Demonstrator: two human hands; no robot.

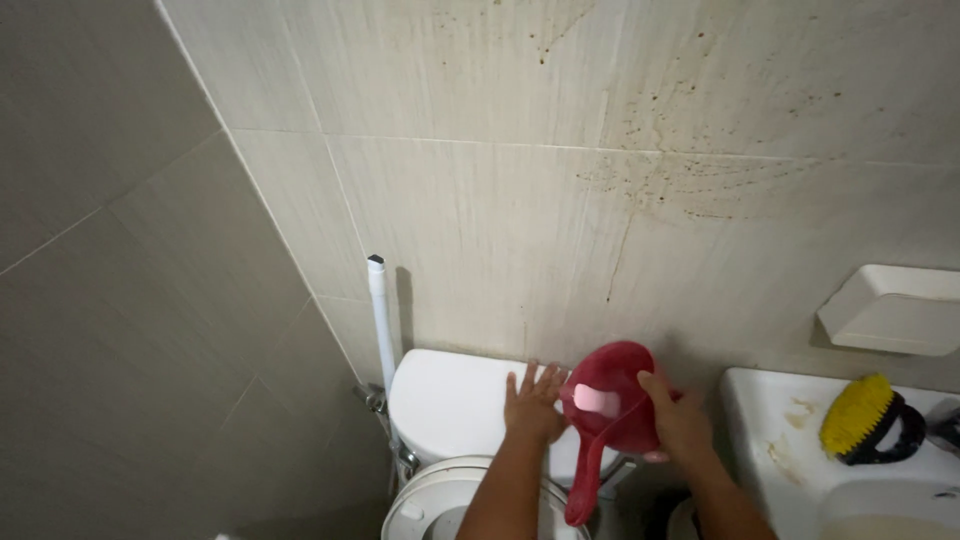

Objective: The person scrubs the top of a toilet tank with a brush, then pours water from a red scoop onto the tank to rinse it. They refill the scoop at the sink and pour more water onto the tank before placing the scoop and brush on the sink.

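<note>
My left hand (533,405) lies flat with fingers spread on the lid of the white toilet tank (450,400). My right hand (676,420) grips the rim of a red plastic dipper (615,385), held tilted above the tank's right end; its long handle hangs down toward the toilet bowl (430,500). A pale pink patch shows on the dipper's side.
A white pipe (381,320) rises along the tiled wall left of the tank. A white sink (800,440) at the right carries a yellow scrub brush with a black handle (865,420). A white wall-mounted holder (893,310) hangs above it. The beige wall tiles (700,170) bear brown spatter stains.
</note>
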